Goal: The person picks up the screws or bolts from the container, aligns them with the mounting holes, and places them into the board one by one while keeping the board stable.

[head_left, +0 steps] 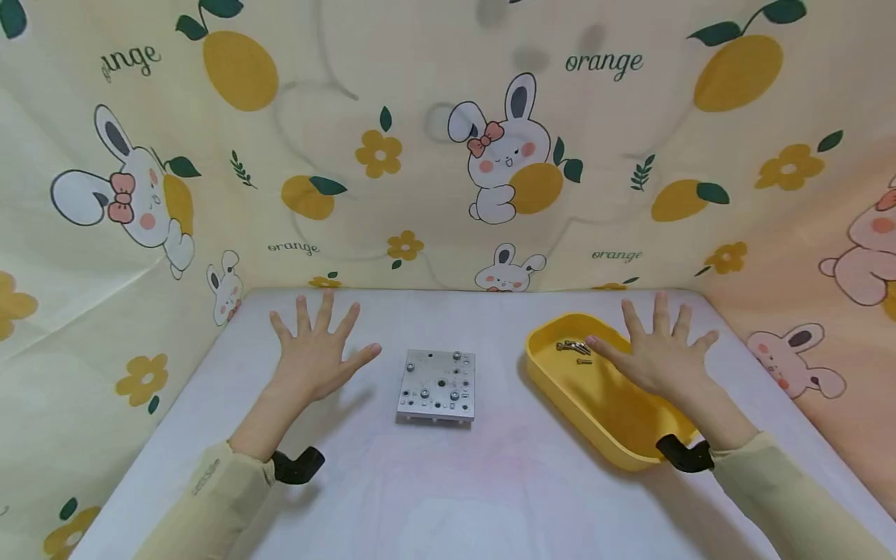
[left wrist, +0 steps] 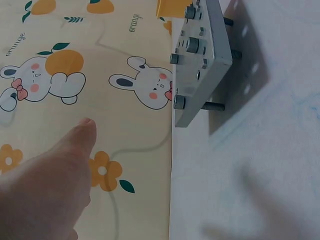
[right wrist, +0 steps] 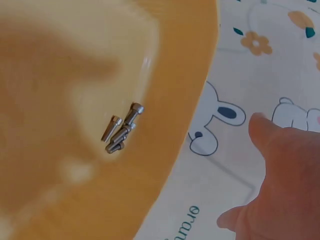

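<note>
I have both hands up on my head feed with their fingers spread wide: the left hand (head_left: 315, 362) sits left of centre in the frame, thumb angled to the right, and the right hand (head_left: 661, 354) sits right of centre, thumb angled to the left. Between them, just below the middle of the frame, I see a silver drilled metal plate (head_left: 437, 381) on the white tabletop (head_left: 448, 498), nearest the left thumb but apart from it. Four socket-head cap screws (left wrist: 192, 45) stand in its holes, and my left wrist feed, with the plate at upper right, shows shanks protruding from its underside. The right hand overlaps the far right side of a yellow tray (head_left: 609, 412) in my head view; near the tray's upper left end lies a small group of loose metal screws (right wrist: 120, 131), which I get closer in the middle of the right wrist feed. Farther out, I have a black wrist strap (head_left: 299, 465) at the left wrist and another at the right, with pale beige sleeves (head_left: 217, 498) running to the lower corners. A cream cloth backdrop (head_left: 420, 70) printed with rabbits, oranges and flowers fills the upper frame and both sides.
</note>
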`<action>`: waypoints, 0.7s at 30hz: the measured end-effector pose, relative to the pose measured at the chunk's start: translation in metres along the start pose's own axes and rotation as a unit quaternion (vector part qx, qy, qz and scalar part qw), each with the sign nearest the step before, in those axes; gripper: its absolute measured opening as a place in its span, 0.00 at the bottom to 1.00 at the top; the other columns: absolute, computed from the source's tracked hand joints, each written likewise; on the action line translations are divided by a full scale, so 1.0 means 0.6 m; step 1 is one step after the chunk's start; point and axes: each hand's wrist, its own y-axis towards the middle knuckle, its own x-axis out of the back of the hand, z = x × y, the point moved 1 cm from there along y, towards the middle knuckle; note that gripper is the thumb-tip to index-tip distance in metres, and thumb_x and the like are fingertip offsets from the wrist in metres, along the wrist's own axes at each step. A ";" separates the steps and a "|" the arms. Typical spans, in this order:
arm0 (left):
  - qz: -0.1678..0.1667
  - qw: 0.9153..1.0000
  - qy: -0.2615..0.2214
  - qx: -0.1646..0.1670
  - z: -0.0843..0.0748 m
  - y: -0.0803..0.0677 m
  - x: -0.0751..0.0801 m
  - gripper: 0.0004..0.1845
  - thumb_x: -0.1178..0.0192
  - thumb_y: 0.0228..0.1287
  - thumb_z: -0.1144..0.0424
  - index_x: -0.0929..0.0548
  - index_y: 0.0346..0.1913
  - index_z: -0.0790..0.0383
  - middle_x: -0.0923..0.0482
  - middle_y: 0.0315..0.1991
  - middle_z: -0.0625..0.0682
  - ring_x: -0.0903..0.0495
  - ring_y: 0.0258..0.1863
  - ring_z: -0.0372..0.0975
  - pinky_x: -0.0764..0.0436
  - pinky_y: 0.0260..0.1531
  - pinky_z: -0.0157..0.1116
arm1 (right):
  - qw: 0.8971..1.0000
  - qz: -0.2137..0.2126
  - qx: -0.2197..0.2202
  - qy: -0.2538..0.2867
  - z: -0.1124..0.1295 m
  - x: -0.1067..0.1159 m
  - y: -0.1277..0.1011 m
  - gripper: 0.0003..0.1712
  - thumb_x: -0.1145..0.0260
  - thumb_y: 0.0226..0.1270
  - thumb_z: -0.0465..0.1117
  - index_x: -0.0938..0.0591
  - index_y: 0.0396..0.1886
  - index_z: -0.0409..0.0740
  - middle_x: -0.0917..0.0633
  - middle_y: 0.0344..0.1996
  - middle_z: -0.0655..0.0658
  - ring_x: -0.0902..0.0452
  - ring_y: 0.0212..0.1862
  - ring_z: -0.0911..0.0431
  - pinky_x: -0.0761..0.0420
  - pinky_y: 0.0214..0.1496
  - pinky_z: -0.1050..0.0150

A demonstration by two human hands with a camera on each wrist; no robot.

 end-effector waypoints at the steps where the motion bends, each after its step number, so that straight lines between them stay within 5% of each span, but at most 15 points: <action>1: 0.000 1.000 0.001 0.001 0.000 -0.001 -0.001 0.51 0.66 0.61 0.21 0.46 0.78 0.51 0.65 0.77 0.66 0.73 0.70 0.69 0.81 0.54 0.72 | 1.000 -0.001 0.001 -0.001 0.000 -0.001 0.001 0.62 0.59 0.63 0.80 0.53 0.78 0.37 0.71 0.69 0.19 0.84 0.64 0.20 0.76 0.47 0.15; 21: -0.011 1.000 0.005 0.004 -0.002 -0.001 -0.001 0.51 0.63 0.62 0.22 0.46 0.78 0.53 0.62 0.77 0.66 0.69 0.70 0.70 0.80 0.55 0.72 | 1.000 -0.006 0.014 -0.011 0.007 0.010 0.008 0.62 0.59 0.62 0.81 0.53 0.78 0.38 0.69 0.70 0.19 0.76 0.67 0.19 0.75 0.49 0.16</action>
